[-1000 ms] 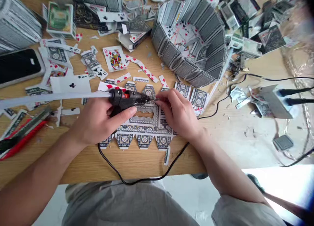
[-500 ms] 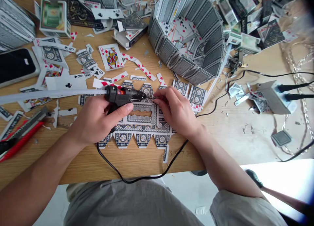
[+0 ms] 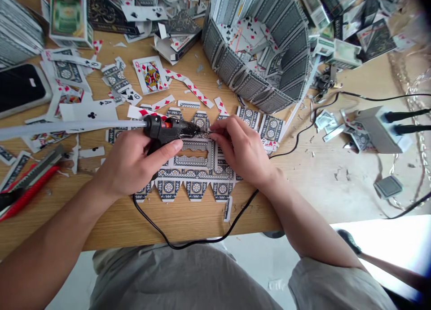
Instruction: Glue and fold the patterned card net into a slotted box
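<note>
My left hand (image 3: 136, 161) grips a glue gun (image 3: 170, 129) over a patterned card panel (image 3: 193, 173) on the worktop (image 3: 191, 218) while my right hand (image 3: 247, 152) pinches its fingers narrow beside the nozzle (image 3: 195, 130), its hold unclear.

The left hand (image 3: 134, 161) hides most of the grip of the glue gun (image 3: 171, 129), both hands cover part of the patterned card panel (image 3: 191, 173) beneath, and the thin piece (image 3: 208, 131) at the fingertips of the right hand (image 3: 242, 150) is too small to identify. The left edge cuts off the glue stick (image 3: 84, 126), the phone (image 3: 20, 90) and the red cutter (image 3: 32, 184), while the top edge crops the round card container (image 3: 242, 78). At upper right, the heaped packs (image 3: 345, 54) blur, their print unreadable.
</note>
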Tool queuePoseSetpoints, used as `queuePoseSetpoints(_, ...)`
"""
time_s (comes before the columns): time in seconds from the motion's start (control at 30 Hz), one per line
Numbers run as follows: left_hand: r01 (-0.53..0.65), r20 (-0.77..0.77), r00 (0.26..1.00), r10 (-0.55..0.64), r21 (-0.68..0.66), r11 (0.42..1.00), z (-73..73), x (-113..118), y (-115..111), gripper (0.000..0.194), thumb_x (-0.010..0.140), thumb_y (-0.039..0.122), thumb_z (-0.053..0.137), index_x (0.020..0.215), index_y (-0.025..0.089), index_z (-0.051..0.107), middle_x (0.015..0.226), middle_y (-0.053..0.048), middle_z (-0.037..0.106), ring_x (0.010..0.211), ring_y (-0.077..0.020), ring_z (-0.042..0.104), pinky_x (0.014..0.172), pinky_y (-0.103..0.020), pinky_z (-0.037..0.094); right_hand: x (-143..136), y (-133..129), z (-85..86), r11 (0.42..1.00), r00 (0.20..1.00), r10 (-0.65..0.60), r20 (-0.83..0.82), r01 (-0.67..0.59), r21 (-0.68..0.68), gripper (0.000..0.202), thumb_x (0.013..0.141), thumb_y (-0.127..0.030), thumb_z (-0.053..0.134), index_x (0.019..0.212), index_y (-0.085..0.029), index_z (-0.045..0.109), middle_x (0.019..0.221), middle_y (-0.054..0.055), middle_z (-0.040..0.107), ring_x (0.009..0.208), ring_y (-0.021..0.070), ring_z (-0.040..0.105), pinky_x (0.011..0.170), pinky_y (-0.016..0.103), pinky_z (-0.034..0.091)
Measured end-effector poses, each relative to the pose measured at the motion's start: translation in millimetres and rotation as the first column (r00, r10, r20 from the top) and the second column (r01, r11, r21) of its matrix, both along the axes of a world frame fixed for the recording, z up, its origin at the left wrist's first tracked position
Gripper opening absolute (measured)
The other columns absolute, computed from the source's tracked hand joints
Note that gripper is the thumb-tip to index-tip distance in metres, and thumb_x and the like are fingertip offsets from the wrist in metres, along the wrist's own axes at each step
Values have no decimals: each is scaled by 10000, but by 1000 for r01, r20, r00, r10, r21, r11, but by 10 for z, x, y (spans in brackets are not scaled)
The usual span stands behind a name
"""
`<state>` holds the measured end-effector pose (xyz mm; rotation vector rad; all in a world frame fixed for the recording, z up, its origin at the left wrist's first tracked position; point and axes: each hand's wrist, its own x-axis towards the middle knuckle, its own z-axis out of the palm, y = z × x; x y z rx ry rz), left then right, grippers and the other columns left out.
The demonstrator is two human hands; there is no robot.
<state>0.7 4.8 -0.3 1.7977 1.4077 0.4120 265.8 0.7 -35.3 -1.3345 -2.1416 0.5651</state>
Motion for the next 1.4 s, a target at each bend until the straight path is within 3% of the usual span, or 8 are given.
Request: queuePoseSetpoints(1.4,40,17,999,-39,-31,999,48,-24,7,482,986,538,590,612,245,513,600,11,534,632,-184,505,645,-358,415,1,2,-5,1000,1000,-8,-10,8,-4,116,1083,-276,550,1112,-206,638,1026,96,715,917,257,680,830,395,550)
